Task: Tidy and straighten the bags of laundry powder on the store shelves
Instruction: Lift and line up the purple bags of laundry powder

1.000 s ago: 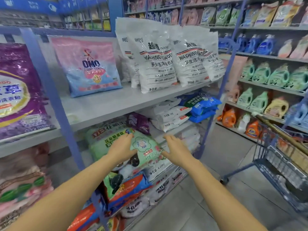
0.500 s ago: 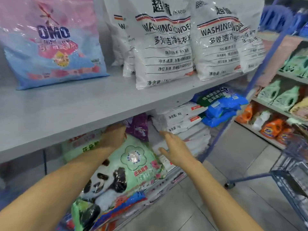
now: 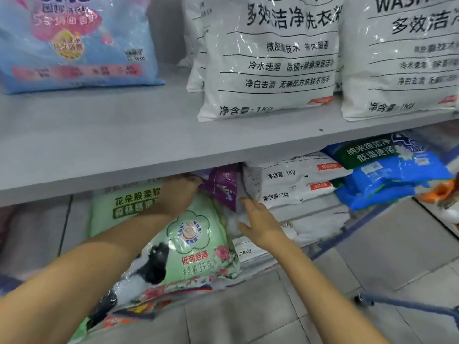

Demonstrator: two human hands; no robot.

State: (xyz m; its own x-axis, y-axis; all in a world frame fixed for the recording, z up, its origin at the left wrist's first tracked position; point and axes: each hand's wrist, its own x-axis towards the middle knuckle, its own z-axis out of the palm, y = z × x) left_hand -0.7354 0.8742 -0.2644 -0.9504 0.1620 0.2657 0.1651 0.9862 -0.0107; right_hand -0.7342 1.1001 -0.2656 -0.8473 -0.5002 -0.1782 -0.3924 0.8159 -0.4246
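Both forearms are stretched under the grey shelf point(image 3: 124, 145). The left hand point(image 3: 177, 194) is laid on the top of the tilted green panda bag point(image 3: 196, 247); whether its grip is closed cannot be told. The right hand point(image 3: 258, 227) is held open, fingers straight, against the stacked white bags point(image 3: 298, 192) beside it.

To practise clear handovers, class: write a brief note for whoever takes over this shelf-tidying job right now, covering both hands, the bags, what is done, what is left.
Left hand grips the green bag by its top, under the shelf.
Right hand open, fingers straight, by the flat white bags.
Green bag leans, bottom jutting toward the aisle; purple bag sits crooked between it and that stack.
Done: upper white bags stand upright.
Left: seat the green bag, straighten the purple one.
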